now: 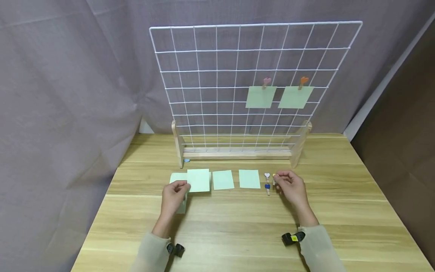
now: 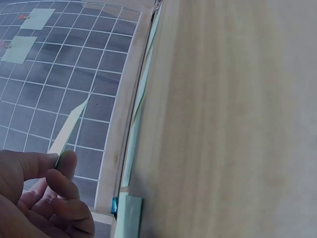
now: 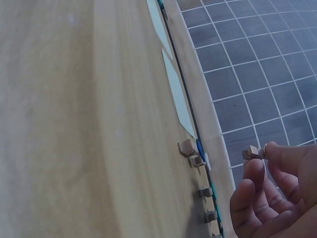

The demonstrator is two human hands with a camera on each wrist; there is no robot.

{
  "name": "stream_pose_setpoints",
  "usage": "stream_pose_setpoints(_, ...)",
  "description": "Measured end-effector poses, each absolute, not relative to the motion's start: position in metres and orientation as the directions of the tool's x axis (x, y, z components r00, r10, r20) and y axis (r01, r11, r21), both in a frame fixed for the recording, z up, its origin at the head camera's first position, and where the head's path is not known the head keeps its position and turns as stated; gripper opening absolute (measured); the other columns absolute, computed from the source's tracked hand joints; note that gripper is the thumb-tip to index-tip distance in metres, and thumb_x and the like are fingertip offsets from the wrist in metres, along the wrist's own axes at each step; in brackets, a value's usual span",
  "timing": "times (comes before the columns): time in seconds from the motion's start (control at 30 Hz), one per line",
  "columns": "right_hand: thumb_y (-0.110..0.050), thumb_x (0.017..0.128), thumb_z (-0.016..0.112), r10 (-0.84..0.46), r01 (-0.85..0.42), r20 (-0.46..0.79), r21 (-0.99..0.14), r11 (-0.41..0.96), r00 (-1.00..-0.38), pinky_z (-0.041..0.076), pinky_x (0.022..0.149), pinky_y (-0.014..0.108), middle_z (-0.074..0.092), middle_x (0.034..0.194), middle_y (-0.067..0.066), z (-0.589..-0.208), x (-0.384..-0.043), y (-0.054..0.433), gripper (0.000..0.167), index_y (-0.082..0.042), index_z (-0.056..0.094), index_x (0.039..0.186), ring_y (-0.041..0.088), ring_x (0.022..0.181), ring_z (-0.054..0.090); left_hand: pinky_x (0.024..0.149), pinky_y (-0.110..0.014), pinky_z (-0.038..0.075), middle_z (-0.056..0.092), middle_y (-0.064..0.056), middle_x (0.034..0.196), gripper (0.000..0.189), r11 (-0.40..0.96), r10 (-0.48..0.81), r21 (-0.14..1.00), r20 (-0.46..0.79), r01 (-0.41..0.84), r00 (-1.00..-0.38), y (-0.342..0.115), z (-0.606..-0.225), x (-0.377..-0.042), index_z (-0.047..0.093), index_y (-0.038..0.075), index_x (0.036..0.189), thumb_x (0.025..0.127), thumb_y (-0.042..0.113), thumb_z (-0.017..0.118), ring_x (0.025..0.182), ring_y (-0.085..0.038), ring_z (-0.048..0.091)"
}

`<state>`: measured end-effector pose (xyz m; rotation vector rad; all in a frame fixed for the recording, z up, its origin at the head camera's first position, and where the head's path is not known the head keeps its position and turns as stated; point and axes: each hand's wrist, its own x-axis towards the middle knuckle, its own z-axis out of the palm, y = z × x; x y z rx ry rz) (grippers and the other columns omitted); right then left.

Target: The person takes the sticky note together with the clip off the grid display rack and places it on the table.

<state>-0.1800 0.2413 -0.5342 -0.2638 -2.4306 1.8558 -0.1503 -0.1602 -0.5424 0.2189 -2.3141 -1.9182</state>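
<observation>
Between thumb and forefinger, my left hand [image 1: 176,193] pinches a pale green paper note [image 1: 198,180] by its edge. The left wrist view shows this note edge-on, raised off the table. My right hand [image 1: 291,185] pinches a small wooden clothespin [image 3: 252,152], whose yellow top [image 1: 274,175] peeks out at the fingertips in the head view. Just left of that hand lie a clothespin with a white heart [image 1: 267,176] and one with a blue heart [image 1: 267,187]. More clothespins [image 3: 210,216] show in the right wrist view, hidden by the hand in the head view.
A white wire grid [image 1: 217,70] stands in a wooden base [image 1: 238,155] at the back. Two notes hang on it from a pink-heart clip [image 1: 266,81] and an orange-heart clip [image 1: 303,81]. More notes lie on the table, including a middle one [image 1: 223,180] and a right one [image 1: 249,178].
</observation>
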Motion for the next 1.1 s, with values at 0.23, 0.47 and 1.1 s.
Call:
stream_pose_setpoints(0.23,-0.011,0.103,0.069,0.161,0.112,-0.069,-0.954,0.279,-0.985,0.056,0.057,0.026,0.073,0.094,0.012,-0.539,-0.177,0.245,0.028,0.01,0.062,0.122,0.014,0.07,0.065,0.049,-0.019,0.042,0.073,-0.02,0.081,0.015,0.171,-0.198,0.984,-0.013,-0.048,-0.98,-0.16,-0.547,-0.147,0.076,-0.009,0.104,0.096,0.003,0.073,0.057,-0.014,0.057)
stream_pose_setpoints(0.47,-0.016,0.102,0.072,0.133,0.135,-0.097,-0.937,0.322,-0.986,0.054,0.056,0.025,0.073,0.095,0.012,-0.544,-0.175,0.249,0.031,0.008,0.065,0.121,0.013,0.07,0.064,0.049,-0.019,0.041,0.073,-0.018,0.08,0.016,0.166,-0.208,0.983,-0.05,-0.085,-0.977,-0.16,-0.551,-0.145,0.076,-0.009,0.105,0.096,0.003,0.072,0.057,-0.013,0.056)
stream_pose_setpoints(1.1,-0.018,0.102,0.072,0.1,0.183,-0.156,-0.906,0.381,-0.983,0.055,0.054,0.026,0.075,0.089,0.006,-0.552,-0.172,0.255,0.032,0.008,0.067,0.119,0.01,0.068,0.062,0.05,-0.021,0.043,0.075,-0.014,0.078,0.015,0.22,-0.171,0.97,-0.069,-0.107,-0.983,-0.161,-0.554,-0.137,0.077,-0.009,0.103,0.094,0.003,0.074,0.054,-0.013,0.055)
